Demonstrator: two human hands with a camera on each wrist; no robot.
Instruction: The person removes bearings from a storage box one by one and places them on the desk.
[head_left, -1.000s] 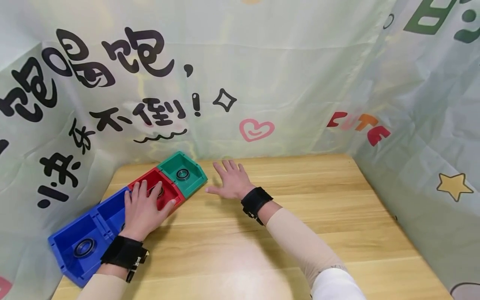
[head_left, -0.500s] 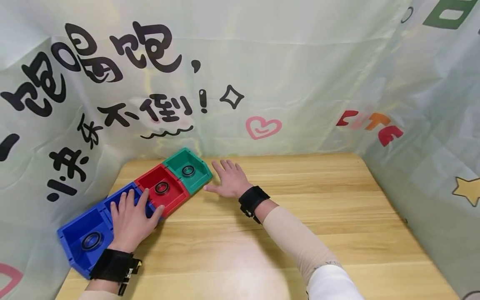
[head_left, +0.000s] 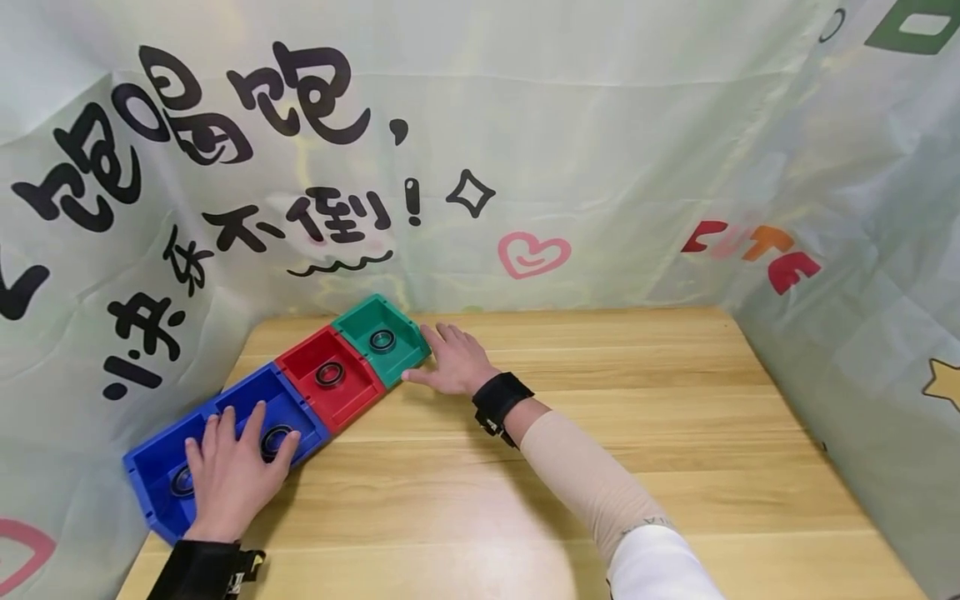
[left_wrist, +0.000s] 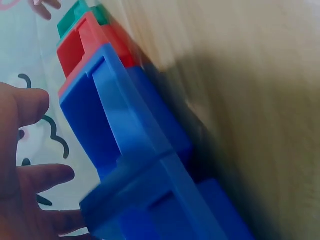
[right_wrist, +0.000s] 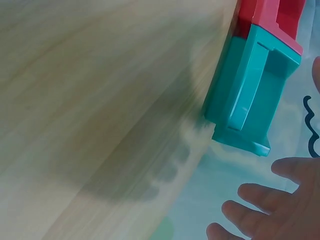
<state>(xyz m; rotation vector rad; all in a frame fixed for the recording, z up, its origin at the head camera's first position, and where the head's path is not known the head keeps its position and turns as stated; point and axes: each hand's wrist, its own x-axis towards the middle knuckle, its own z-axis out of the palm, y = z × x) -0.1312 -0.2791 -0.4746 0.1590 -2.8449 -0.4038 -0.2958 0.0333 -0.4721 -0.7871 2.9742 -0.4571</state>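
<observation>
A green bin [head_left: 362, 323], a red bin [head_left: 306, 354] and two joined blue bins, the right one [head_left: 251, 398] and the left one [head_left: 159, 457], form a slanted row. Each holds one dark ring that looks like a bearing: one in green [head_left: 372, 341], one in red [head_left: 318, 374], one in right blue [head_left: 277, 428] and a partly covered one in left blue [head_left: 175, 482]. My left hand [head_left: 234, 482] is spread over the blue bins; contact cannot be told. Beside the green bin's right end, my right hand [head_left: 459, 363] has its fingers apart, holding nothing.
The bins stand at the left of a wooden table [head_left: 570, 450]. A printed cloth [head_left: 600, 167] hangs behind the table and along both sides. Black straps with cameras are on both wrists, such as the right strap [head_left: 501, 404].
My left hand has moved from over the red bin down and left to the blue bins, uncovering the red bin's bearing. My right hand has come slightly closer to the green bin.
</observation>
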